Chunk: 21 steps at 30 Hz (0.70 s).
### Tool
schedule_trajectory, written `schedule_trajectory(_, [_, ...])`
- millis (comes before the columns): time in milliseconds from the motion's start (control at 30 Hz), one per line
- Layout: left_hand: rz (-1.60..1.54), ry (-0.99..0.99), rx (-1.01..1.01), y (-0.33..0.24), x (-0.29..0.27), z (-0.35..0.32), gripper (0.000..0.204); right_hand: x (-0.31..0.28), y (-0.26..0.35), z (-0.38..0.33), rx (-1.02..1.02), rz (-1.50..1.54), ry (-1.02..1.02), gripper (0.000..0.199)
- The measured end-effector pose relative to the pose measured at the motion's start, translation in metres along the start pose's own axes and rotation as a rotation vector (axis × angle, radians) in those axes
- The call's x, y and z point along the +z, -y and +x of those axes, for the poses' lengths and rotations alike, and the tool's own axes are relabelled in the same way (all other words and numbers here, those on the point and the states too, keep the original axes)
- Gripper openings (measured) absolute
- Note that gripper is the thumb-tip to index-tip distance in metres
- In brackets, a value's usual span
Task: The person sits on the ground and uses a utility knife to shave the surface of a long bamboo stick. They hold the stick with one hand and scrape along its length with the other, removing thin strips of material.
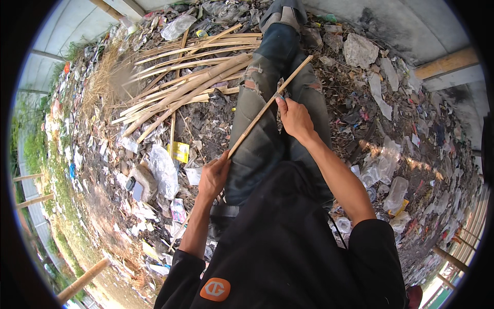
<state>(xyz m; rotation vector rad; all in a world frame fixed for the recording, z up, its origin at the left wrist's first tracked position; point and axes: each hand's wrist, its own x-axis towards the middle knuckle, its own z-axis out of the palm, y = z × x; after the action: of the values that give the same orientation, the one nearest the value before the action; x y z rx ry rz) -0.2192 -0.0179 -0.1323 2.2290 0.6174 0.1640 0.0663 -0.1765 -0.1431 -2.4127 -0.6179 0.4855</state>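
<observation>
A long, thin bamboo strip [256,120] slants across my outstretched legs, its far end up and to the right. My left hand [215,174] is closed round the near end of it. Farther along the strip, my right hand [296,116] is curled closed, thumb tip against or just beside the bamboo. A small greyish edge shows at that thumb; what it belongs to is hidden in the fist. Left of my legs lies a loose pile of split bamboo strips [206,61], with thicker bamboo pieces [190,88] on top.
Litter and plastic bags [163,170] cover the ground. A stone [144,184] with a small dark object on it lies at left. Near my right side is a clear plastic container [395,194]. A concrete chunk [360,50] sits by the grey wall [422,31] at far right.
</observation>
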Motion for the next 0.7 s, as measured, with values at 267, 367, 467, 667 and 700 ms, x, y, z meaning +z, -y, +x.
schedule_trajectory(267, [-0.060,0.005,-0.089,-0.003,0.011,0.012,0.034,0.033,0.025,-0.048,-0.164,-0.002,0.103,0.055])
schedule_trajectory(367, [-0.057,-0.010,-0.073,-0.002,0.009,0.012,0.034,0.014,0.016,-0.021,-0.199,0.021,-0.025,0.054])
schedule_trajectory(467, [-0.026,-0.016,-0.080,-0.006,0.012,0.011,0.035,0.007,0.010,0.002,-0.124,0.011,-0.076,0.055])
schedule_trajectory(667, [-0.011,0.035,-0.109,-0.015,0.004,0.014,0.034,0.026,-0.003,-0.011,-0.186,0.077,-0.066,0.054])
schedule_trajectory(700, [-0.014,0.048,-0.112,-0.017,0.002,0.014,0.034,0.027,-0.004,-0.012,-0.176,0.077,-0.036,0.055])
